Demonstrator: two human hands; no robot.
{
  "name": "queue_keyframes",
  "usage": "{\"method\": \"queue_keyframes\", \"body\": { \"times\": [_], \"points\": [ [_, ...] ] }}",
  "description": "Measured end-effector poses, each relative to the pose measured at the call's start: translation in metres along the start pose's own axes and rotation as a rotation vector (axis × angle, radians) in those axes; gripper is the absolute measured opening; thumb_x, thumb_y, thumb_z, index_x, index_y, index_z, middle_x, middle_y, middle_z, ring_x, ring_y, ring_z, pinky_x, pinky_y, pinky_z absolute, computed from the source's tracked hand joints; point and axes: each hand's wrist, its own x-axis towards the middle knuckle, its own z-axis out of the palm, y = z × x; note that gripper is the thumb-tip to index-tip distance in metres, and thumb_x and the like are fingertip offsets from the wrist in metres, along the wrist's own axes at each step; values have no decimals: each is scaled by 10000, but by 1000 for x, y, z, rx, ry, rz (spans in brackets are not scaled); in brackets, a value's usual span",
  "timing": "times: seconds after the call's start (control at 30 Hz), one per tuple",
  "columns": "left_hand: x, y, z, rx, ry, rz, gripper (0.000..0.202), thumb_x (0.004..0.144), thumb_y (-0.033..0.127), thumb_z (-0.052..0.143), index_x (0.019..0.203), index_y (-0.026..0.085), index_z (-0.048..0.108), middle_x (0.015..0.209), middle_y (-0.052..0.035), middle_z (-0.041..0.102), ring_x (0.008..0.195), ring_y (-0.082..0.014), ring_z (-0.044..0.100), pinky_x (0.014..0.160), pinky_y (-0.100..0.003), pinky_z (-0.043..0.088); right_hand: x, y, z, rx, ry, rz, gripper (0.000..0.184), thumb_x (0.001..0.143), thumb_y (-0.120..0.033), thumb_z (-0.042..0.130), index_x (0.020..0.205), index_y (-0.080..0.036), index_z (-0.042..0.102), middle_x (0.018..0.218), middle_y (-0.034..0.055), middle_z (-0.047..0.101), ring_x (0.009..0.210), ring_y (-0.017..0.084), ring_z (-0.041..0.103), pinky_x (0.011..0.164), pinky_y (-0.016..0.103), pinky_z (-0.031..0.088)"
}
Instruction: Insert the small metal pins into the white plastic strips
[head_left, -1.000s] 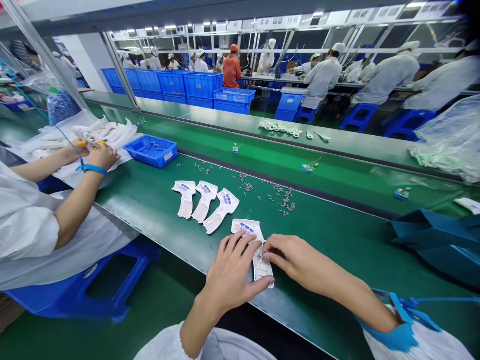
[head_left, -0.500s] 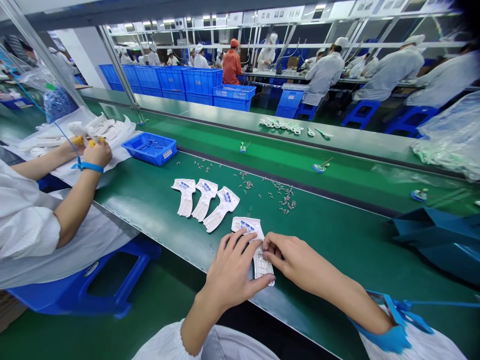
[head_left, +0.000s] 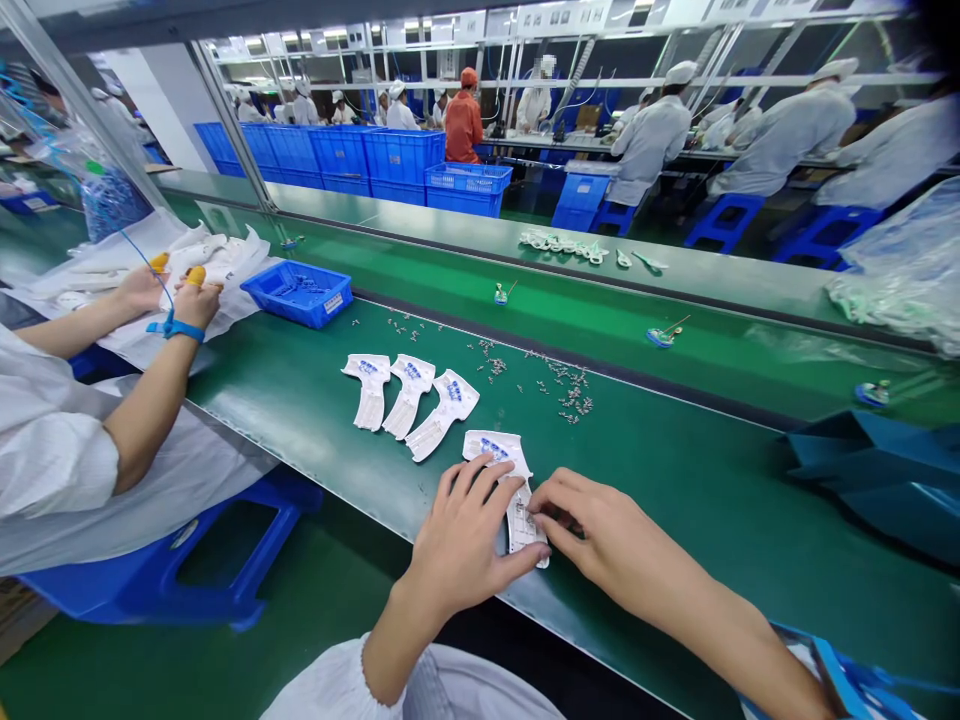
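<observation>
A white plastic handle-shaped housing half point(head_left: 495, 447) lies on the green work surface in front of me, with blue marks at its wide end and small metal pieces in its grip part. My left hand point(head_left: 469, 540) holds it down, fingers across its upper part and thumb at its lower end. At the right edge of the grip part, my right hand point(head_left: 589, 520) has thumb and forefinger pinched together; anything between them is too small to make out. To the left lie three similar housing halves point(head_left: 444, 413) in a row. Small metal parts point(head_left: 576, 395) are scattered beyond them.
A blue tray point(head_left: 296, 293) of small parts stands left, near a co-worker's hands point(head_left: 187, 295). A green conveyor point(head_left: 420, 270) runs behind the work surface, carrying small assemblies point(head_left: 667, 335). Dark teal bins point(head_left: 877, 470) are at right.
My right hand has shifted slightly right and down, still pinched beside the housing half. My left hand stays put. The assemblies on the conveyor have moved right. The co-worker's hands have moved apart slightly.
</observation>
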Motion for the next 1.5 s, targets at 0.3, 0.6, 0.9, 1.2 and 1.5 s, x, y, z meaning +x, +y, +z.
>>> {"method": "queue_keyframes", "body": {
  "times": [0.3, 0.6, 0.9, 1.2, 1.5],
  "points": [
    [-1, 0, 1, 9, 12, 10, 532, 843, 473, 676, 1292, 236, 515, 1366, -85, 567, 1348, -313, 435, 1082, -509, 377, 4, -6, 6, -304, -60, -12, 177, 951, -185, 492, 976, -208, 666, 943, 67, 656, 869, 249, 634, 683, 336, 455],
    [-1, 0, 1, 1, -24, -13, 525, 865, 498, 639, 1303, 237, 511, 1405, -57, 541, 1380, -294, 393, 1115, -489, 334, 7, -11, 2, -319, 9, -64, 203, 955, -169, 434, 873, -187, 618, 865, 72, 656, 742, 217, 615, 604, 303, 392],
    [-1, 0, 1, 10, -38, -14, 559, 859, 543, 637, 1313, 245, 503, 1419, -56, 529, 1385, -301, 379, 1110, -482, 325, 17, 4, -14, 137, -140, 109, 249, 979, -342, 403, 886, -206, 589, 829, 46, 656, 675, 178, 553, 580, 275, 373],
    [0, 0, 0, 10, -44, -15, 566, 861, 550, 629, 1315, 236, 504, 1415, -57, 530, 1380, -300, 382, 1108, -479, 332, 22, 13, -9, 231, -208, 135, 287, 978, -428, 407, 883, -215, 574, 764, 30, 644, 643, 171, 509, 572, 271, 357],
    [-1, -2, 2, 19, -25, -1, 570, 851, 556, 636, 1313, 246, 510, 1400, -68, 536, 1381, -299, 388, 1109, -475, 340, 22, 19, -6, 238, -230, 125, 299, 990, -441, 379, 896, -222, 560, 801, 32, 646, 679, 184, 535, 602, 288, 376]
  ]
}}
